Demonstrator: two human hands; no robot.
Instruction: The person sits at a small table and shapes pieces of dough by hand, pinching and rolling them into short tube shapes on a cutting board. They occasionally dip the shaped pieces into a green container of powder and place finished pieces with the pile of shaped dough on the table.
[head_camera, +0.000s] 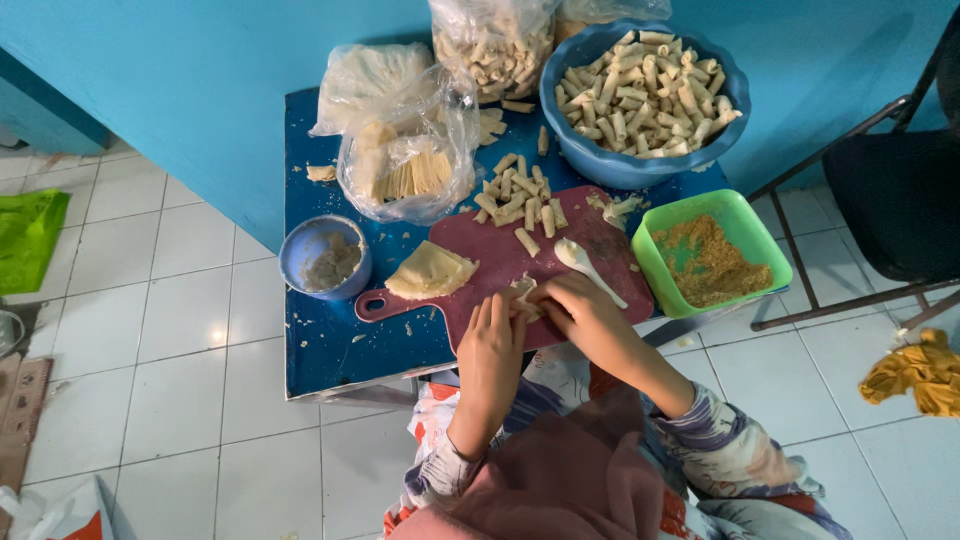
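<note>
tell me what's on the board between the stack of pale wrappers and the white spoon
In the head view, one small rolled pastry piece lies on the dark red cutting board between the wrappers and spoon.

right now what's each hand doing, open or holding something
left hand: fingers curled on the small wrapper on the red cutting board.
right hand: pinching the same wrapper, fingers bent.
</note>
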